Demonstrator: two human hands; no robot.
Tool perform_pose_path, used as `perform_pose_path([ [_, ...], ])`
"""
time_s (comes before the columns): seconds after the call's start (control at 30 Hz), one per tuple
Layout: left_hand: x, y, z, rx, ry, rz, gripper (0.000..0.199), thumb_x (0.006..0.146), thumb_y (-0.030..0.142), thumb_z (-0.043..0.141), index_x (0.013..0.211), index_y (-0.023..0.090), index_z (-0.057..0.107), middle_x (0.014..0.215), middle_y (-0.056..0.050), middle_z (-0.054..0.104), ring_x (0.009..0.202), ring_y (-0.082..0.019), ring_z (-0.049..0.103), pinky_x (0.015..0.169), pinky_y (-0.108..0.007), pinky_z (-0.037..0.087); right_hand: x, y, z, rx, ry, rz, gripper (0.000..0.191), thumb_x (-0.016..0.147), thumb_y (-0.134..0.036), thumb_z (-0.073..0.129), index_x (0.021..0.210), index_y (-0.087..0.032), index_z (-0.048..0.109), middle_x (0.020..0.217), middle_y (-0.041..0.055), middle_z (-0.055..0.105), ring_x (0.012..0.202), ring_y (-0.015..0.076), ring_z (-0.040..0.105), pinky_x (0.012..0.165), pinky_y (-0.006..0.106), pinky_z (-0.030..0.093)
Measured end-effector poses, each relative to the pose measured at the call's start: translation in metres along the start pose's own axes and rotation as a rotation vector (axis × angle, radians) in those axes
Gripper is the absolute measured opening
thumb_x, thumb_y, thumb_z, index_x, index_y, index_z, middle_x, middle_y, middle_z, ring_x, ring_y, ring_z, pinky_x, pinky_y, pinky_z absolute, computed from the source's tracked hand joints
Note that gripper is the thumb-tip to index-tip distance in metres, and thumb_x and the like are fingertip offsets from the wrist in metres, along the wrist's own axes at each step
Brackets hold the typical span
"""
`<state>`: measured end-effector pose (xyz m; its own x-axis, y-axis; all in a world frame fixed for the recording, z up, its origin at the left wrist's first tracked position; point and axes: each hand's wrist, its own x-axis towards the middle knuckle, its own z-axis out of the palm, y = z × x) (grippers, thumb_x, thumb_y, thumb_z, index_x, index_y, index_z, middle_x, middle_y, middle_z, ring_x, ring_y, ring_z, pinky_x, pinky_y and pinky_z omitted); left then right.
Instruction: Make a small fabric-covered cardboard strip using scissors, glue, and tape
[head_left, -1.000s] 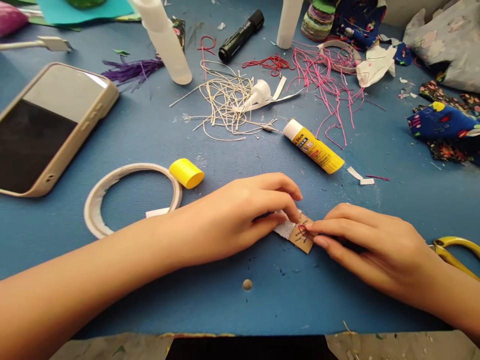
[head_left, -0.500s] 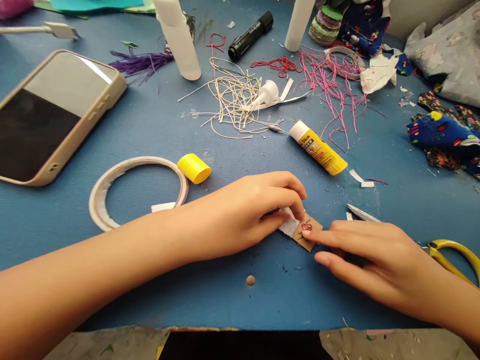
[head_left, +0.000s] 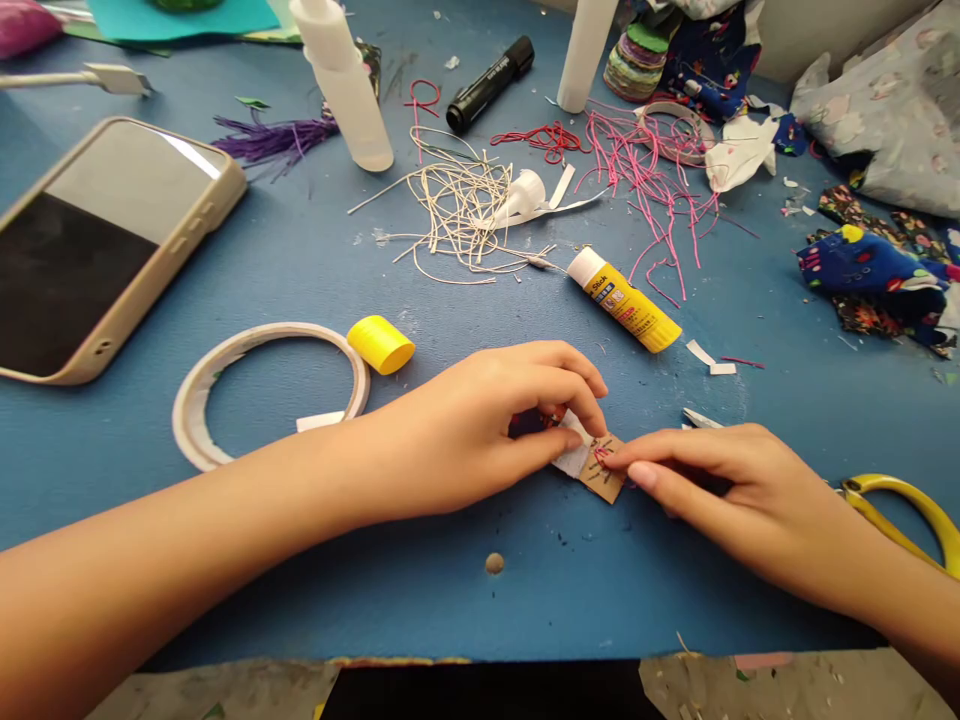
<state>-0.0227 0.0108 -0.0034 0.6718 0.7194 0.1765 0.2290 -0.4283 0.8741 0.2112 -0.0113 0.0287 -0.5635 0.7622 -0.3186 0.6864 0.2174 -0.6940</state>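
Observation:
A small brown cardboard piece (head_left: 602, 482) lies on the blue table, with red-pink thread (head_left: 601, 455) on its face and a white strip (head_left: 573, 456) along its left side. My left hand (head_left: 487, 430) is closed on the white strip, thumb and fingers pinching its upper part; dark patterned fabric shows under the palm. From the right, my right hand (head_left: 750, 500) touches the thread with its index fingertip, the thumb close beside it and the fingers apart. Scissors with yellow handles (head_left: 900, 490) lie partly beneath my right hand.
A tape roll (head_left: 187, 405), a yellow cap (head_left: 381, 345) and a phone (head_left: 112, 240) are at the left. Beyond the hands are a glue stick (head_left: 624, 300), tangled cream cord (head_left: 457, 205), pink cord (head_left: 652, 165), a black marker (head_left: 490, 84) and a bottle (head_left: 345, 90).
My right thumb has risen closer to the index fingertip, which stays at the thread. More dark fabric shows beneath my left hand. The view has shifted slightly.

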Motion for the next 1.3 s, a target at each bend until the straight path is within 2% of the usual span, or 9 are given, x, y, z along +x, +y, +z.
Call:
perform_pose_path([
  [0.17,0.002,0.003,-0.001,-0.058,0.012,-0.047,0.007,0.088,0.014,0.065,0.091,0.015,0.071,0.105,-0.003,0.068,0.089,-0.01,0.065,0.073,-0.017,0.051,0.004,-0.001,-0.006,0.145,-0.038,0.153,0.034,0.095,-0.045,0.05,0.096,-0.022,0.076,0.06,-0.0017,0.062,0.051,0.0094,0.052,0.043,0.02,0.037],
  [0.43,0.003,0.004,-0.001,-0.133,0.017,-0.141,0.012,0.084,0.025,0.072,0.091,0.016,0.07,0.105,-0.003,0.067,0.08,-0.01,0.062,0.07,-0.019,0.051,0.004,-0.002,-0.002,0.217,-0.065,0.214,0.032,0.095,-0.045,0.049,0.091,-0.02,0.068,0.058,-0.005,0.053,0.05,0.0075,0.049,0.047,0.019,0.037],
  [0.63,0.002,0.002,0.003,-0.188,0.091,-0.192,0.021,0.084,0.03,0.072,0.099,0.016,0.064,0.107,-0.006,0.066,0.087,-0.014,0.066,0.076,-0.025,0.055,0.0,0.005,-0.003,0.384,-0.061,0.13,0.034,0.094,-0.049,0.048,0.078,-0.02,0.05,0.057,-0.006,0.051,0.046,0.0069,0.041,0.045,0.02,0.034],
  [0.73,0.004,0.004,0.006,-0.123,0.114,-0.104,0.016,0.088,0.032,0.066,0.093,0.016,0.066,0.111,-0.009,0.066,0.089,-0.015,0.067,0.077,-0.027,0.056,-0.01,0.001,-0.016,0.298,0.009,0.035,0.044,0.092,-0.058,0.046,0.068,-0.021,0.044,0.056,-0.0047,0.05,0.047,0.0074,0.041,0.045,0.021,0.035],
  [0.83,0.005,0.012,0.002,0.018,0.136,0.011,0.021,0.095,0.029,0.055,0.084,0.017,0.069,0.105,-0.009,0.07,0.094,-0.017,0.067,0.085,-0.03,0.054,-0.02,-0.004,-0.04,0.118,0.19,-0.025,0.048,0.095,-0.059,0.038,0.066,-0.021,0.045,0.059,-0.0033,0.049,0.051,0.0086,0.042,0.05,0.023,0.037],
  [0.97,0.0,0.037,-0.024,0.226,0.192,0.065,0.033,0.1,0.028,0.042,0.086,0.016,0.069,0.101,-0.009,0.072,0.094,-0.018,0.068,0.086,-0.03,0.054,-0.024,0.006,-0.07,-0.209,0.335,-0.019,0.041,0.097,-0.051,0.039,0.078,-0.02,0.058,0.068,-0.0001,0.059,0.059,0.0125,0.052,0.056,0.026,0.042],
  [1.17,-0.033,0.058,-0.067,0.721,0.222,-0.285,0.034,0.099,0.036,0.039,0.108,0.018,0.066,0.114,-0.009,0.071,0.104,-0.027,0.067,0.089,-0.042,0.053,-0.047,0.055,-0.078,-0.524,0.369,0.02,0.022,0.082,-0.041,0.063,0.079,-0.02,0.068,0.074,0.0092,0.071,0.061,0.0265,0.066,0.052,0.036,0.047],
  [1.27,-0.057,0.05,-0.07,0.888,0.154,-0.464,0.038,0.099,0.04,0.037,0.108,0.018,0.067,0.115,-0.011,0.07,0.103,-0.03,0.067,0.083,-0.041,0.056,-0.08,0.074,-0.074,-0.55,0.341,-0.008,0.011,0.088,-0.033,0.061,0.089,-0.027,0.07,0.082,0.007,0.075,0.063,0.0224,0.071,0.052,0.031,0.052],
  [1.3,-0.066,0.047,-0.068,0.919,0.141,-0.503,0.039,0.098,0.041,0.038,0.107,0.018,0.067,0.115,-0.011,0.07,0.103,-0.03,0.068,0.082,-0.04,0.056,-0.093,0.081,-0.072,-0.548,0.419,-0.076,0.008,0.088,-0.03,0.063,0.09,-0.029,0.07,0.08,0.0057,0.076,0.059,0.0209,0.071,0.048,0.028,0.051],
])
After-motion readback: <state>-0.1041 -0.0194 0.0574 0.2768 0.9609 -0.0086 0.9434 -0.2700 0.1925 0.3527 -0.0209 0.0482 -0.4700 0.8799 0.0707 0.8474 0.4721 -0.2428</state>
